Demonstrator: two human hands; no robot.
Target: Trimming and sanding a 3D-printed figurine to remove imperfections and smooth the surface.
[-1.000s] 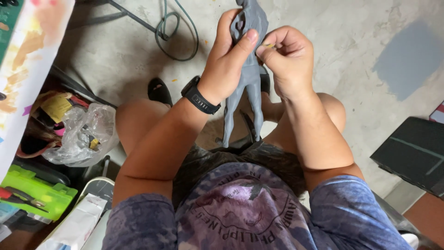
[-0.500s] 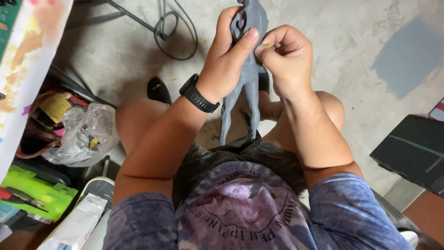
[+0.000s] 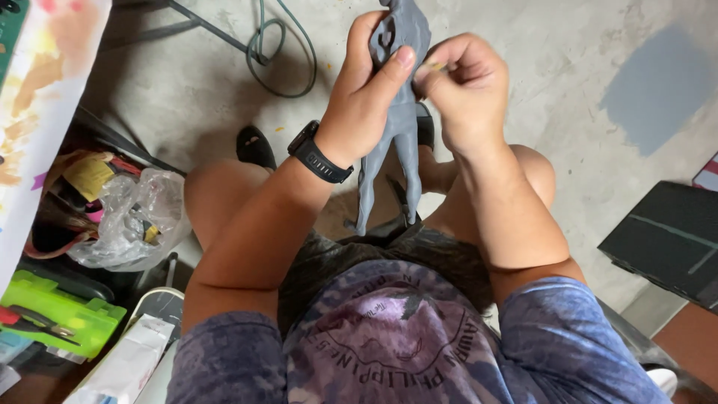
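Above the lap, left hand grips grey figurine; right hand pinches closed against it.

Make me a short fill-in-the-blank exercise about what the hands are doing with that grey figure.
1. The left hand grips the figurine, whose colour is ____.
2. The wrist of the ____ hand bears a black watch.
3. The right hand pinches a small tool at the figurine's ____ half.
4. The box at lower left is bright ____.

Missing words: grey; left; upper; green.
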